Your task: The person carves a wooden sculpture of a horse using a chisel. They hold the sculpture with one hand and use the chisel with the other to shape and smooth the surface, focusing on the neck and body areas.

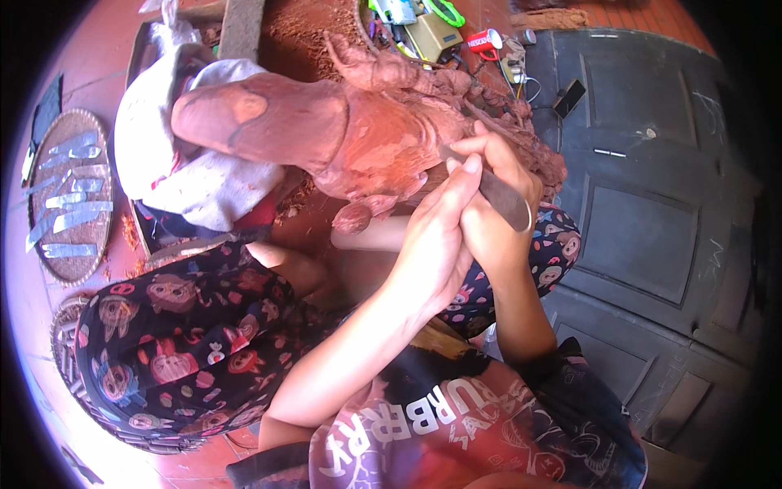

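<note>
A reddish wood carving (383, 134) lies across the upper middle, with a smooth rounded end at left and rough figured shapes toward the right. My right hand (507, 191) is closed around a flat, dark metal carving chisel (507, 200) with a rounded end. Its tip meets the wood near the carving's right part. My left hand (444, 208) is closed against the right one, its thumb pressed along the chisel; some of its fingers are hidden behind. The carving's smooth end rests on a whitish cloth bundle (204, 191).
At far left a round woven tray (102, 236) holds several metal blades; another basket (65, 359) with tools sits below it. Dark panelled boards (643, 236) cover the right side. A red mug (484, 42), a phone (568, 98) and wood shavings (297, 37) lie at the back.
</note>
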`<state>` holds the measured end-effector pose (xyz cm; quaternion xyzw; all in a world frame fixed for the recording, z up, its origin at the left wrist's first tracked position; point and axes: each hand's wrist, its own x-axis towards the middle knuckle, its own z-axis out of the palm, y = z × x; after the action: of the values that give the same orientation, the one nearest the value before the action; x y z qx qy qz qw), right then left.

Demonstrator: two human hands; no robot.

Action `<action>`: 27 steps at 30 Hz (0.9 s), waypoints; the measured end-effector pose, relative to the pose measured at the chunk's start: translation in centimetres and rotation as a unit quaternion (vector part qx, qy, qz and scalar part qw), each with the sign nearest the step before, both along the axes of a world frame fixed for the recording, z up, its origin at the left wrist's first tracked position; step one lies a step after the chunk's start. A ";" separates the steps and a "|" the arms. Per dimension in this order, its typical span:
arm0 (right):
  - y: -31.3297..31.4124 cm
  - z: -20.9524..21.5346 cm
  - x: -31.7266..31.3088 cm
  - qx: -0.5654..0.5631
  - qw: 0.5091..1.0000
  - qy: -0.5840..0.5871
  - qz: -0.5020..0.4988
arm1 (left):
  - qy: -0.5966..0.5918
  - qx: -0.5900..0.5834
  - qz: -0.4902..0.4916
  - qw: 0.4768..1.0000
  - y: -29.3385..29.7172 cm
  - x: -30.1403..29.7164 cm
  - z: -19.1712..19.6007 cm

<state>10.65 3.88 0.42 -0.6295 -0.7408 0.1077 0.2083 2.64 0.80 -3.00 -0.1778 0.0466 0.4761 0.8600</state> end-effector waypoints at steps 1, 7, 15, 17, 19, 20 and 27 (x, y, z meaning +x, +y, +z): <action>0.0 0.0 -0.3 -0.006 1.000 -0.009 -0.014 | 0.003 -0.008 0.004 1.000 -0.3 -0.1 -0.4; -0.6 -0.8 -0.3 0.008 0.997 -0.033 0.063 | 0.023 -0.018 0.030 0.999 -1.0 -0.8 -0.3; -0.8 0.8 0.5 -0.030 0.995 0.033 0.092 | 0.007 0.022 0.014 1.000 -2.2 -0.7 0.7; -0.6 4.7 1.9 -0.030 0.992 0.119 0.027 | 0.026 0.123 0.067 0.990 -2.6 1.0 1.0; -0.5 10.0 4.2 -0.027 0.985 0.169 -0.037 | 0.088 0.210 0.029 0.973 -3.2 1.1 1.0; 0.1 13.2 6.1 -0.088 0.978 0.188 0.032 | 0.152 0.264 0.001 0.953 -3.5 1.6 0.2; 11.0 10.5 11.8 -0.311 0.818 0.370 0.312 | 0.498 0.240 -0.060 0.831 -4.0 2.6 -3.8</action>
<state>22.50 14.89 10.92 -0.3085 -0.6918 0.6164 0.2152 5.22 -3.24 -6.84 0.2986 0.3634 0.4439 0.7627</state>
